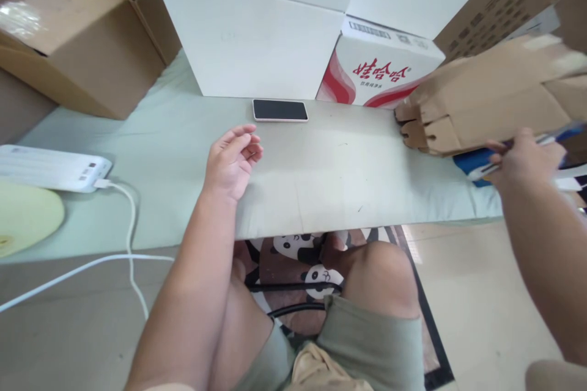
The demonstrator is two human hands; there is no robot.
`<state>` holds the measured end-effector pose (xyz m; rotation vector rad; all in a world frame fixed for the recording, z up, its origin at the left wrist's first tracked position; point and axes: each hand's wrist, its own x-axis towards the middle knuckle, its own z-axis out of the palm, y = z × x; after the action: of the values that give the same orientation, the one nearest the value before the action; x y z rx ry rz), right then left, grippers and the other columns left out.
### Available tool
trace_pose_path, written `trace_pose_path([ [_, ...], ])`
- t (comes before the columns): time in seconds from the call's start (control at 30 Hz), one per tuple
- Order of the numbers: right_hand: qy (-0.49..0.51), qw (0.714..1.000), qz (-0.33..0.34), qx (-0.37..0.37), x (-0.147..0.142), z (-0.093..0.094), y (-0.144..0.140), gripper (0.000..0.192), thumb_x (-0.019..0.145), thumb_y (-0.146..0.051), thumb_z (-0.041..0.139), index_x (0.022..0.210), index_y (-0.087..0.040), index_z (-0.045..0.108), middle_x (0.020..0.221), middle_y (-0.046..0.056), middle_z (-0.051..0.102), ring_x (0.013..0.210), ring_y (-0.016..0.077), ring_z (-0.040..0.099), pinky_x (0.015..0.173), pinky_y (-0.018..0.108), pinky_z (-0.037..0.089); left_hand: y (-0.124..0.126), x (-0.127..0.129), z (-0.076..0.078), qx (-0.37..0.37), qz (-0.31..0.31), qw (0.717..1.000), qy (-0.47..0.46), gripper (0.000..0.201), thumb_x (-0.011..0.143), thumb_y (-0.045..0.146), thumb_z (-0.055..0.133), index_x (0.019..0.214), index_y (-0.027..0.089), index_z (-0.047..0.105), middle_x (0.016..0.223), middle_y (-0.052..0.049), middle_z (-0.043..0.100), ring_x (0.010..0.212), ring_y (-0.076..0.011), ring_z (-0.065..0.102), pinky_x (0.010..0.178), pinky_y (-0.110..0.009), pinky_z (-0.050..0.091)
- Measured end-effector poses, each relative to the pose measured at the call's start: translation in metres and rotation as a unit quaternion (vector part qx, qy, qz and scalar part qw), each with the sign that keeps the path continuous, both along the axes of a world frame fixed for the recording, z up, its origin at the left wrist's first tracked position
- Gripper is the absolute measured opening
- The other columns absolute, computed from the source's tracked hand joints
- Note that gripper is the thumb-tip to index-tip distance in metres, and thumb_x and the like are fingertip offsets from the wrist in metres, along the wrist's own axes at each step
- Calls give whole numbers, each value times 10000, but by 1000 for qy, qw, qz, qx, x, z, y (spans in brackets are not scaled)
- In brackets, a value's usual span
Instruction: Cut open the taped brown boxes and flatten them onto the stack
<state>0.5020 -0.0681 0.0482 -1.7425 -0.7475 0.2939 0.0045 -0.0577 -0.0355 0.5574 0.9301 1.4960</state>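
My left hand (pixel 235 159) hovers over the pale green cloth-covered surface (pixel 316 183), its fingers loosely curled and apart with nothing in them. Just beyond its fingertips lies a phone (pixel 280 110), dark screen up, against a white box. Over on the right, my right hand (pixel 527 159) is closed around a long, slim white and blue thing (pixel 482 171); blur hides its exact kind. A blue flat item (pixel 468 162) lies beneath that hand, partly covered by a flattened brown cardboard piece (pixel 499 98).
White boxes (pixel 261 36) and a white box with red lettering (pixel 378 70) line the back. A brown carton (pixel 92 43) stands at left. Near the left edge lie a white power bank (pixel 55 168) with a white cable (pixel 132 220) and a yellow-green rounded object (pixel 30 217).
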Motion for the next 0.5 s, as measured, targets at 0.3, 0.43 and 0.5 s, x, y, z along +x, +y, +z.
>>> trace_pose_path([
  [0.3, 91, 991, 71, -66, -102, -49, -20, 114, 841, -302, 709, 810, -202, 665, 950, 111, 730, 665, 167, 714, 338, 171, 225, 1, -14, 4, -16, 28, 999, 11, 158, 771, 188, 717, 637, 168, 635, 547, 26, 475, 426, -55, 408, 395, -162, 301],
  [0.43, 105, 973, 187, -87, -158, -73, -18, 333, 785, -472, 746, 934, -183, 672, 949, 97, 736, 659, 160, 717, 350, 164, 317, 1, -15, 8, -56, 110, 992, -14, 436, 817, 253, 707, 573, 207, 349, 493, 95, 216, 357, -32, 152, 347, -179, 103],
  [0.5, 112, 953, 263, -95, -196, -77, -9, 404, 778, -526, 749, 971, -177, 677, 958, 90, 736, 661, 152, 719, 377, 174, 392, 0, -15, 10, -77, 147, 986, -28, 476, 830, 269, 682, 604, 220, 266, 485, 108, 169, 351, -32, 110, 350, -187, 93],
])
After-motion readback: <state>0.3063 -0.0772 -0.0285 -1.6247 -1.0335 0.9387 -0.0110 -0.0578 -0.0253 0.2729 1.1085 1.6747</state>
